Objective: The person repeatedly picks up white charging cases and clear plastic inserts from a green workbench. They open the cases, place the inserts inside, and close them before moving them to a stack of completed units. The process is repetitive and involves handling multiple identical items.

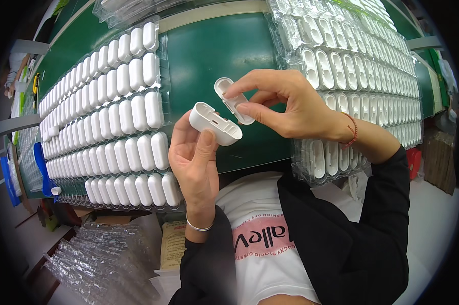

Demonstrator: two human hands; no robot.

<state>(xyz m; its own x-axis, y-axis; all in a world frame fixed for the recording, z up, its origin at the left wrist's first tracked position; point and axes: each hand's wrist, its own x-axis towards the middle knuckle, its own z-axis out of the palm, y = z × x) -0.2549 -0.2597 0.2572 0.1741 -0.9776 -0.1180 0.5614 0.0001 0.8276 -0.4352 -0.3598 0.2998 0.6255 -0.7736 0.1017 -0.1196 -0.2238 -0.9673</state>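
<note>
Above the green work surface (214, 46), my left hand (195, 162) grips a white earbud case body (204, 122), its open side facing up and toward the right. Just beside it, my right hand (280, 101) pinches a white case lid (223, 86) between thumb and fingers, hollow side showing. Lid and body are very near each other; whether their edges touch I cannot tell. To the left, rows of white case bodies (122, 114) sit rounded side up in a clear plastic tray. Rows of hollow white lids (336, 68) fill clear trays on the right.
Empty clear trays (100, 259) are stacked at the lower left, beside a yellowish bag (173, 244). A blue tool (42, 168) lies at the left tray's edge. Brown cardboard (439, 160) and a red object (415, 161) stand at the right. More clear trays (130, 10) lie at the back.
</note>
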